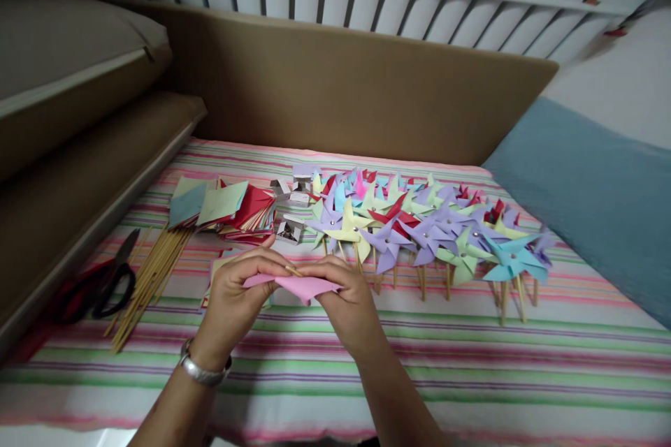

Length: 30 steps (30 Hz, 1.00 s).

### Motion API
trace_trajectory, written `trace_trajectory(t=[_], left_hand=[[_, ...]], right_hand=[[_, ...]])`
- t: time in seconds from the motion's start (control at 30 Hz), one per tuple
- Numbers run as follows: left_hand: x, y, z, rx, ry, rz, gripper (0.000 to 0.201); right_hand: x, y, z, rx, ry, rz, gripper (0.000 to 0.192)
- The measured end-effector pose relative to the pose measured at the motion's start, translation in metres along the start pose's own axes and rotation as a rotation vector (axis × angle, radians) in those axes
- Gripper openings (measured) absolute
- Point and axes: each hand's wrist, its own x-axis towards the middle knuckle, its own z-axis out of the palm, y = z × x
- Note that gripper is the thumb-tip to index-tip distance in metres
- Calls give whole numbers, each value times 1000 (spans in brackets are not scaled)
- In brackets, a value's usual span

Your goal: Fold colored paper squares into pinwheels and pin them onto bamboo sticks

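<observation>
A pink paper pinwheel [304, 288] is held between my two hands over the striped cloth. My left hand [244, 288] is closed on its left side, thumb below and fingers above. My right hand [343, 293] pinches the right side the same way. Between the fingertips shows the end of a thin wooden stick [292, 270]; the rest of it is hidden. Beyond my right hand lie many finished paper pinwheels [427, 234] on sticks, in purple, green, yellow, blue and red. Past my left hand sit stacks of coloured paper sheets [225, 204].
Black-handled scissors [112, 286] and a bundle of wooden sticks [152, 283] lie at the left. Small open boxes [290, 229] stand behind my hands. Brown cushions [94, 140] rise at the left, a brown panel [340, 87] at the back, and a blue surface [587, 202] at the right.
</observation>
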Motion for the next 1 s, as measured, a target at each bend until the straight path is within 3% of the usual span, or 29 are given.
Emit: trace_trajectory(t=[0.5, 0.77, 1.0], left_hand=[[0, 1, 1, 4, 32, -15, 5], [0, 1, 2, 8, -39, -38, 5], [2, 3, 3, -6, -7, -41, 5]], right_hand=[[2, -3, 0, 1, -7, -4, 34], [3, -2, 0, 25, 26, 71, 10], [3, -5, -1, 33, -32, 69, 19]])
